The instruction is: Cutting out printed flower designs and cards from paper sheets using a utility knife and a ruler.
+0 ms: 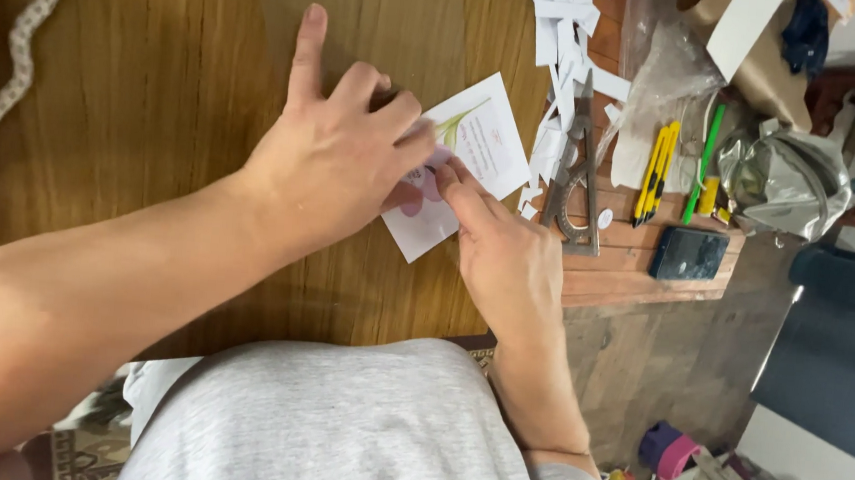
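Step in hand, by look of it: pressing or fixing something small onto white card [483, 139] with flower print, lying on wooden table [158, 81]

Left hand [338, 159] flat over card's near half, fingers spread, index pointing away; holds card down, grips nothing

Right hand [506, 261] beside it, fingertip [449, 178] touching card at pink part; pinch hidden, cannot tell if anything held

Paper scraps [562, 39], scissors [577, 180], yellow knives [656, 171] just right of card

Next move likely needs card kept still, careful fingertip pressure
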